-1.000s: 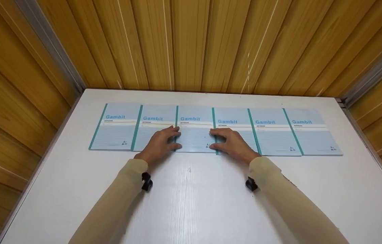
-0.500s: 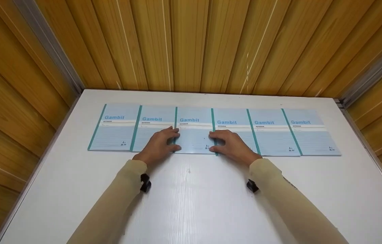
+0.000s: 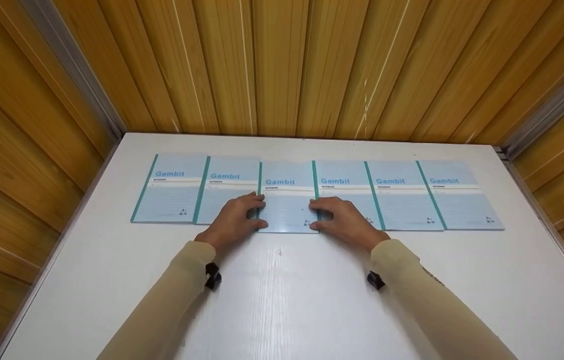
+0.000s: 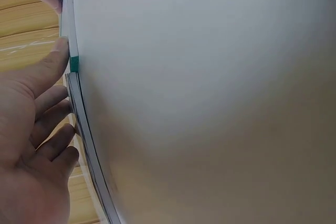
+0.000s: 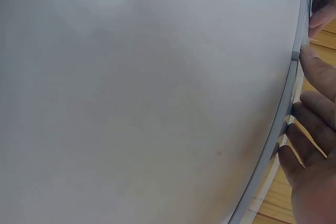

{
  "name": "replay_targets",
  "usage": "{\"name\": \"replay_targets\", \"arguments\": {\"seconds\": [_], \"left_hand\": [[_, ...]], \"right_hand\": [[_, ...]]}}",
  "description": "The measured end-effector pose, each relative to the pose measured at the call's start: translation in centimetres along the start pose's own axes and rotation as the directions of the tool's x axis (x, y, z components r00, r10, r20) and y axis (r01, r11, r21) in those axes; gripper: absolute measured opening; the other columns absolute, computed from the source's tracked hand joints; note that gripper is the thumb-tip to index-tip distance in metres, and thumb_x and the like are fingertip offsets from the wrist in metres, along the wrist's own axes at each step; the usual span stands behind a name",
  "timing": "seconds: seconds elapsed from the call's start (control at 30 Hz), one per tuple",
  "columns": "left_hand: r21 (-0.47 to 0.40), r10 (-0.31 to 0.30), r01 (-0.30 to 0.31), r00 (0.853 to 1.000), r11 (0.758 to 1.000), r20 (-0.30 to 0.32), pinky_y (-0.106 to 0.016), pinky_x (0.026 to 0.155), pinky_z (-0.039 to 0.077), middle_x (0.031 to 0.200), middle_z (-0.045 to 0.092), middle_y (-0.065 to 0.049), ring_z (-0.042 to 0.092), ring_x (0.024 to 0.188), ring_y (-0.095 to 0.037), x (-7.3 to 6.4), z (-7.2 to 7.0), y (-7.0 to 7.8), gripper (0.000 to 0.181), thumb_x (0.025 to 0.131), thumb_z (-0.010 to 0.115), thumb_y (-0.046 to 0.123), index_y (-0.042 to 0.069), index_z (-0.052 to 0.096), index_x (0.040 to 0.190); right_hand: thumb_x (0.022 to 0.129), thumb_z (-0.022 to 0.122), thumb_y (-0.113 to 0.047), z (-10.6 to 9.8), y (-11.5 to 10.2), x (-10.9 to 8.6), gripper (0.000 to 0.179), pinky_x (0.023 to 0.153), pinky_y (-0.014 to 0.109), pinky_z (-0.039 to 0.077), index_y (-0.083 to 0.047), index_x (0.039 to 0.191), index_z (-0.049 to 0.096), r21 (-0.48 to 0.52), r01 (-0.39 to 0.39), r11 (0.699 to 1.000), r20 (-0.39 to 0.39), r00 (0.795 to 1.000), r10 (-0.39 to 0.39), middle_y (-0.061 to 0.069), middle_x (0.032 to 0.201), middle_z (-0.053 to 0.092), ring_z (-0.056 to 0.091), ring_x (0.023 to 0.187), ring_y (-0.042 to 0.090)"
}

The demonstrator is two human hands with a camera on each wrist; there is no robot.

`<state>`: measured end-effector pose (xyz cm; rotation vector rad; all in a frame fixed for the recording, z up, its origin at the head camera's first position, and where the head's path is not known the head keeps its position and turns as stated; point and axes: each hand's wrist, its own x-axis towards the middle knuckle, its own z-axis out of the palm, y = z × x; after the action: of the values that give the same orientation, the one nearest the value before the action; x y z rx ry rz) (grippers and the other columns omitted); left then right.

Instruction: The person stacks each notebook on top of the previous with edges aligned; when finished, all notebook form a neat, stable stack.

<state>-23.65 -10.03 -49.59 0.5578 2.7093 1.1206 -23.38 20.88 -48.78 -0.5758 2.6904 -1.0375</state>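
Several light blue Gambit notebooks with green spines lie side by side in a row. The third notebook from the left [image 3: 287, 205] sits a little nearer the person than its neighbours. At its left edge, the left hand [image 3: 229, 217] rests thumb and fingertips on it, lying over the second notebook [image 3: 232, 167]. The right hand [image 3: 347, 220] touches its right side likewise, over the fourth notebook [image 3: 341, 172]. In the left wrist view the thumb [image 4: 59, 53] is near the green spine end [image 4: 74, 62]. The right thumb [image 5: 310, 59] meets the notebooks' front edges in the right wrist view.
The notebooks lie on a white table [image 3: 277, 300]. Another notebook [image 3: 172, 200] forms the row's left end, and two more [image 3: 407, 205] continue it rightward. Wood-look panel walls [image 3: 282, 65] rise behind and beside the table.
The third notebook has slid toward the person, so its top edge now sits lower than its left neighbour's. Both hands have moved back with it. The other notebooks stay in place.
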Motion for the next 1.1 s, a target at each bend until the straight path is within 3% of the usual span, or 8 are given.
{"name": "replay_targets", "arguments": {"seconds": [0.3, 0.53, 0.7, 1.1], "left_hand": [[0.008, 0.005, -0.005, 1.0, 1.0, 0.0, -0.044, 0.123, 0.034, 0.157, 0.055, -0.008, 0.039, 0.153, -0.028, -0.7, 0.3, 0.2, 0.056, 0.091, 0.087, 0.018, 0.004, 0.068, 0.141], [0.011, 0.047, -0.047, 0.999, 0.999, -0.013, -0.048, 0.123, 0.034, 0.154, 0.057, -0.01, 0.042, 0.151, -0.031, -1.3, 0.4, 0.3, 0.053, 0.09, 0.088, 0.017, 0.001, 0.07, 0.138], [0.004, 0.04, -0.04, 0.999, 0.999, -0.009, -0.049, 0.123, 0.033, 0.155, 0.057, -0.009, 0.041, 0.152, -0.03, -1.9, 0.5, 0.4, 0.054, 0.09, 0.088, 0.017, 0.002, 0.07, 0.138], [-0.001, 0.031, -0.031, 0.999, 1.0, -0.017, -0.047, 0.123, 0.035, 0.153, 0.059, -0.009, 0.042, 0.151, -0.029, -2.9, 0.8, 0.9, 0.053, 0.088, 0.09, 0.016, 0.002, 0.071, 0.136]], "right_hand": [[0.093, 0.086, -0.022, 0.1, -0.2, -0.8, 0.057, 0.122, 0.048, 0.036, -0.01, 0.145, 0.066, -0.012, 0.021, 1.0, 0.007, 1.0, -0.021, 0.009, 0.152, 0.059, 0.048, 0.146, 0.031], [0.093, 0.085, -0.021, 0.3, -0.7, -1.4, 0.057, 0.122, 0.05, 0.035, -0.008, 0.145, 0.066, -0.038, 0.035, 0.999, 0.011, 0.999, -0.035, 0.009, 0.151, 0.06, 0.048, 0.146, 0.031], [0.093, 0.085, -0.022, 0.5, -0.9, -1.9, 0.058, 0.122, 0.05, 0.035, -0.009, 0.146, 0.066, -0.039, 0.013, 0.999, 0.028, 1.0, -0.012, 0.009, 0.152, 0.059, 0.048, 0.147, 0.031], [0.092, 0.086, -0.021, 0.8, -1.2, -2.8, 0.057, 0.12, 0.048, 0.039, -0.008, 0.144, 0.067, -0.051, 0.042, 0.998, 0.028, 0.999, -0.041, 0.008, 0.149, 0.062, 0.051, 0.144, 0.03]]}}
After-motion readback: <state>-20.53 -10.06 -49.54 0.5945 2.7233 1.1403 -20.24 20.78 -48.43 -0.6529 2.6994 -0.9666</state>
